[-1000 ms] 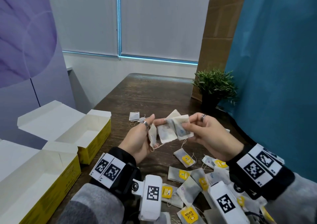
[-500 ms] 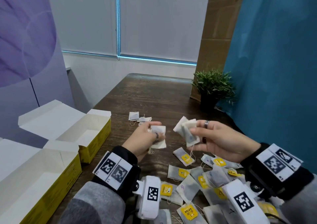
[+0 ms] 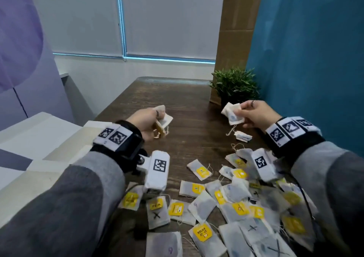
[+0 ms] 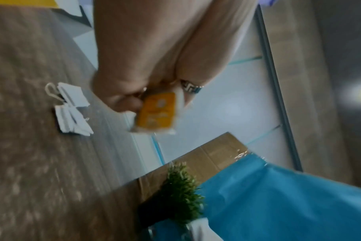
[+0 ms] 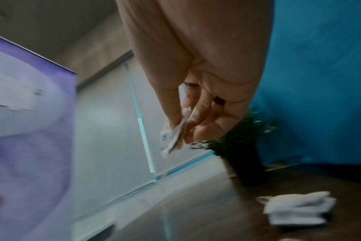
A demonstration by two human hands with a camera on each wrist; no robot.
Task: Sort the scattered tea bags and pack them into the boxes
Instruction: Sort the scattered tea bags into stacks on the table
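Note:
My left hand grips a few tea bags above the table's middle; the left wrist view shows one with a yellow tag between thumb and fingers. Over on the right, my right hand pinches two or three white tea bags, seen edge-on in the right wrist view as tea bags. A small stack of tea bags lies on the table under that hand. Several scattered tea bags with yellow tags cover the near right of the table. The open boxes stand at the left, partly hidden by my left arm.
A potted plant stands at the far right against a blue wall and a cardboard panel. A small heap of white tea bags lies just beyond my left hand. The brown wooden table stretches away between my hands.
My hands have drawn apart, the left going left with its bags and the right going right over the small stack. The head view has tipped down toward the pile.

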